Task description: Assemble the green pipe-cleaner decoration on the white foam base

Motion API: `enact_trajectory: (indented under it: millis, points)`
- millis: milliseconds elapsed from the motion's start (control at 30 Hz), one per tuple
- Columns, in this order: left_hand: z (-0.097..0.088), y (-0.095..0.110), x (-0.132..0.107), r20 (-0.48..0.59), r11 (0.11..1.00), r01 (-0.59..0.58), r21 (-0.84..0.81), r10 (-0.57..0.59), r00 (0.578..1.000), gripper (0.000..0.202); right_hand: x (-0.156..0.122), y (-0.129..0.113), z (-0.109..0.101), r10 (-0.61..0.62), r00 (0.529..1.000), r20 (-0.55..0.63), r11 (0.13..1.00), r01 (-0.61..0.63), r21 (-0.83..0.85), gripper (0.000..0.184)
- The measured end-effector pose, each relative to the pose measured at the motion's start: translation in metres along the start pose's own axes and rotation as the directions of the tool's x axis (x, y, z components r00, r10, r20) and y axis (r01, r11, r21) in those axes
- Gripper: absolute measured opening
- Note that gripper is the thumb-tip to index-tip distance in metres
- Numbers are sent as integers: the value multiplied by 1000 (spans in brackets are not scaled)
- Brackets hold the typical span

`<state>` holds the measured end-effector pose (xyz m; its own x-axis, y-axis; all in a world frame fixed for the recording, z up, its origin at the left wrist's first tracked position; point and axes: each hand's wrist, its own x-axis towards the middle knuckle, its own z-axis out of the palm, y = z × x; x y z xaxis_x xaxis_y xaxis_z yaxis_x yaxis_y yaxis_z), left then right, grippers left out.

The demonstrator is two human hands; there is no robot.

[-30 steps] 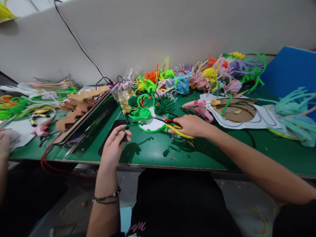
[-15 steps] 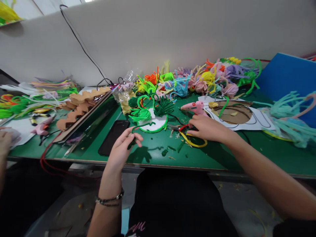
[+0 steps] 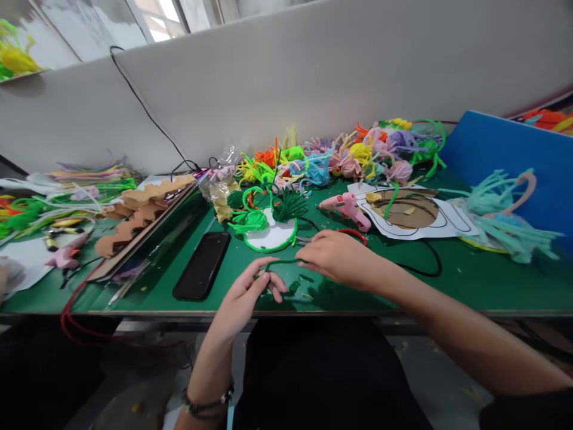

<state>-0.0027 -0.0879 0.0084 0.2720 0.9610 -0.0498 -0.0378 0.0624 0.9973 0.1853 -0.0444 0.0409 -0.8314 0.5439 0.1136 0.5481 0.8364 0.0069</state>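
A dark green pipe cleaner (image 3: 283, 261) stretches between my two hands, low over the table's front part. My left hand (image 3: 250, 289) pinches one end between thumb and fingers, the other fingers loosely curled. The far end is in the closed fingertips of my right hand (image 3: 333, 254). Behind the right hand lie pliers with a red handle (image 3: 356, 234), partly covered by that hand. Just beyond my hands, a white disc (image 3: 275, 236) edged in bright green carries a light green tuft (image 3: 250, 220) and a dark green tuft (image 3: 289, 206) of pipe cleaners.
A pink glue gun (image 3: 347, 209) rests right of the disc, by a cut paper sheet (image 3: 452, 224). Left lies a black phone (image 3: 201, 266), then cardboard strips (image 3: 143, 218). Colourful pipe-cleaner flowers (image 3: 349, 155) line the back wall. A blue board (image 3: 514, 155) stands at right.
My right hand has left the pliers and come left to take the pipe cleaner's other end. My left hand has moved right and lower. The view has tilted up slightly.
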Motion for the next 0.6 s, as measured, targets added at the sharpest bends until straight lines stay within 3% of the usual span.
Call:
enact_trajectory:
  millis: [267,433,500,600]
  points:
    - [-1,-4,0,43,992,79,97,-83,996,38,-16,1,-12,10,997,80,974,-28,226,36]
    - [0,-3,8,59,979,-2,204,-10,998,34,-23,14,-9,1,1000,17,927,-7,374,35]
    - [0,-2,12,71,965,-34,260,16,997,31,-27,20,-5,1,999,-38,938,12,346,37]
    - [-1,-2,20,87,920,-88,381,59,994,26,-30,30,2,8,981,-191,990,19,140,39]
